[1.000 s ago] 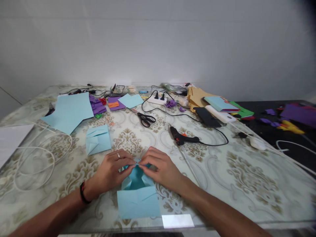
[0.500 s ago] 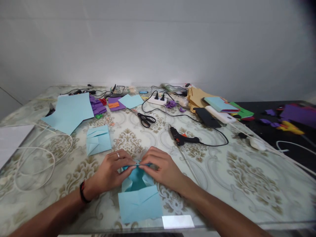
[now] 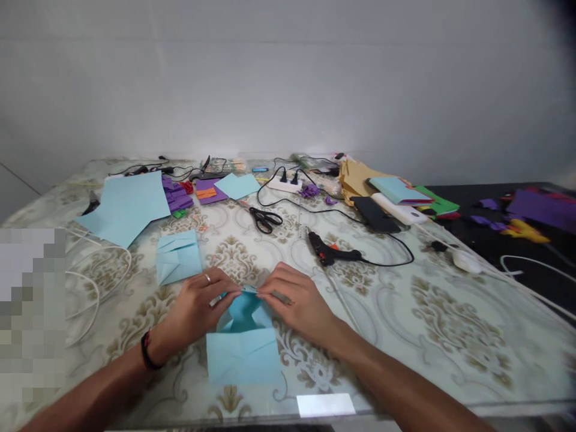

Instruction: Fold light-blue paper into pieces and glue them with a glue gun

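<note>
The left hand (image 3: 191,306) and the right hand (image 3: 300,300) meet over a folded blue paper (image 3: 243,358) near the front edge of the desk (image 3: 387,336). The fingers of both hands are nearly closed, thumb against forefinger, each pinching the paper's far edge, with a narrow gap between the two sets of tips. The paper lies between the forearms, its middle opened up and darker inside, with a flat flap spread toward the person. A ring (image 3: 207,278) sits on a left finger and a dark bracelet (image 3: 146,351) circles the left wrist. Just beyond the left hand lies a second folded piece (image 3: 180,258) of the same blue, apart from the first. Farther back on the left, a large blue sheet (image 3: 130,204) lies beside some purple paper (image 3: 177,195). Black-handled scissors (image 3: 265,219) lie past the hands, near the middle, their blades pointing away to the left. A black glue gun (image 3: 330,249) rests on its side beyond the right hand, its cord (image 3: 407,246) curving up toward a dark phone (image 3: 374,214). Behind the scissors stands a white power strip (image 3: 283,183) with two black plugs (image 3: 289,176) in it.
</note>
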{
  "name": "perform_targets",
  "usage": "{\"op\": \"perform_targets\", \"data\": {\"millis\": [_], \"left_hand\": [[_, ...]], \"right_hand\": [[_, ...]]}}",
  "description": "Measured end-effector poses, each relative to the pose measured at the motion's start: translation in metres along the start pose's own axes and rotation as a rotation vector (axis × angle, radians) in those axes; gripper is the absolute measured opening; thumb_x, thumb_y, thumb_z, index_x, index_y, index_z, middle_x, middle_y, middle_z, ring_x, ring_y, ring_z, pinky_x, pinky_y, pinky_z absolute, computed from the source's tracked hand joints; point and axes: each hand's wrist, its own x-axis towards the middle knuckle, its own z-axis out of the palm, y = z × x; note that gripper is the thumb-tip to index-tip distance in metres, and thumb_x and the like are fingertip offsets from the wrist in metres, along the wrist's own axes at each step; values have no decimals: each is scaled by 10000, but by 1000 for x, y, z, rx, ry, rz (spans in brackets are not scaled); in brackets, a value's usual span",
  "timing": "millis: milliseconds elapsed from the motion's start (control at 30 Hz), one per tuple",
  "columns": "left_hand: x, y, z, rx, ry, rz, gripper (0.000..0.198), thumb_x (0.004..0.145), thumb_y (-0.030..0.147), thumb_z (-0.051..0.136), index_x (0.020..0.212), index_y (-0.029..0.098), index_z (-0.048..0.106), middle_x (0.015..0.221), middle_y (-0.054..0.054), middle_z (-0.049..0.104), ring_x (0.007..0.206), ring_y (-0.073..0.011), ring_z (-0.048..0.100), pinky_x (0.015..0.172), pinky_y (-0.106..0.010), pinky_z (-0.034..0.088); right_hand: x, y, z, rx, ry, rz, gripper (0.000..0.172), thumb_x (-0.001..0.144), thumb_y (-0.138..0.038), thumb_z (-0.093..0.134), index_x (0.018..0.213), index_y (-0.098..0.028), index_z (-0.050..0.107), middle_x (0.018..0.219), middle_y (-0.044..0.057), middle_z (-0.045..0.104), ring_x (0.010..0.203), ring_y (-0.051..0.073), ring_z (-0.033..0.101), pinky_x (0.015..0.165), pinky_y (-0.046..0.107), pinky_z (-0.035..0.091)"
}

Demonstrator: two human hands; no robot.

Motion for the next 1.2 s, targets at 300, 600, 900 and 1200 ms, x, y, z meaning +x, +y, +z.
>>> {"op": "perform_targets", "data": {"millis": [300,600,900,1200], "left_hand": [[1,-10,-5,94,74,-24,93,987,166,650,916,194,704,844,-13,707,778,-145,681,716,-255,549],[3,-10,-8,186,85,-8,171,1010,174,606,862,178,691,795,-17,693,730,-155,668,663,-262,524],[2,-6,-6,72,34,28,42,949,175,705,991,175,703,913,-46,726,861,-184,680,787,-304,570],[0,-2,-2,-6,-19,1,64,962,140,662,917,169,699,838,-36,707,791,-162,670,720,-268,547]], "right_hand": [[2,7,-11,-5,47,76,75,942,-195,724,870,-213,736,819,42,721,815,203,656,753,353,527],[4,5,-10,-39,73,-3,116,947,-109,692,860,-185,710,796,40,703,787,188,624,733,331,513],[3,5,-10,-14,70,-44,78,929,-107,716,890,-174,722,813,52,709,795,186,639,730,322,522],[1,0,-4,70,-82,138,73,946,-225,704,995,-175,724,952,71,709,909,201,669,827,331,533]]}}
